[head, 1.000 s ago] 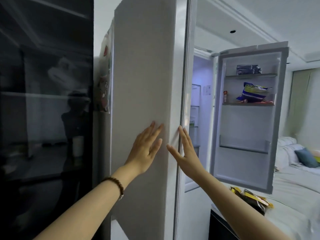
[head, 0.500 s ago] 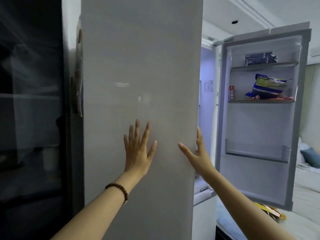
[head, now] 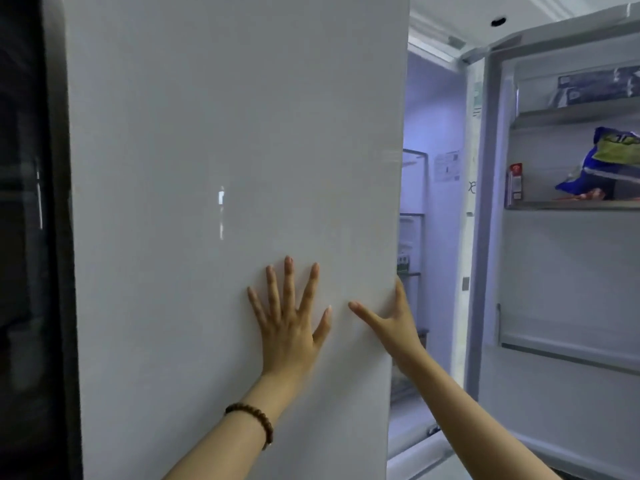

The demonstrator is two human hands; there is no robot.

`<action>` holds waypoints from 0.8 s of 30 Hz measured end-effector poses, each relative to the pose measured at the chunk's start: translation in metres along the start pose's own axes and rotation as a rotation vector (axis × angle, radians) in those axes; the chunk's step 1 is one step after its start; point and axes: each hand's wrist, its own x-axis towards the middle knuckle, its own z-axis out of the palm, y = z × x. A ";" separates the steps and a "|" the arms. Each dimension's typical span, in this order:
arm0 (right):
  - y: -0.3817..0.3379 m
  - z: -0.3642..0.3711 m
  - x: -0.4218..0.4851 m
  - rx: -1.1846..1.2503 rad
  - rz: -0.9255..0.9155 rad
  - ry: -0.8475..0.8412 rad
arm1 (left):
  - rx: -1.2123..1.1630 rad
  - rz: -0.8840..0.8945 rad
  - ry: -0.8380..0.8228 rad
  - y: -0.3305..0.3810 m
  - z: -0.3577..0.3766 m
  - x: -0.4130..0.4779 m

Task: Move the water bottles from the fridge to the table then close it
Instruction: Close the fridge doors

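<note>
The step in hand looks like the closing of the fridge: the person presses the left door (head: 235,202) with both hands, and no water bottles or table show in this view, so where the bottles now are cannot be told. The left hand (head: 289,327) lies flat on the door's white face near its right edge, fingers spread and open, holding nothing; a beaded bracelet (head: 254,419) circles that wrist. The right hand (head: 391,323) is also open, thumb stretched across the face while its fingers lie along or wrap the door's right edge, gripping at most that edge. Between this door and the right door (head: 554,271) a lit strip of the fridge interior (head: 433,168) is visible, so the left door seems not yet shut. The next move probably calls for a firm push until the seal meets, with the right fingers drawn clear of the edge first, then a swing of the right door, which stands wide open. Its shelves carry a blue and yellow bag (head: 609,161), a dark packet (head: 595,86) above and a small red carton (head: 515,183). A dark glossy panel (head: 20,237) stands left of the fridge.
</note>
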 end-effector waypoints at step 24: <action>0.090 0.038 0.086 0.246 -0.084 -0.206 | 0.508 -0.133 -0.062 -0.007 0.056 0.021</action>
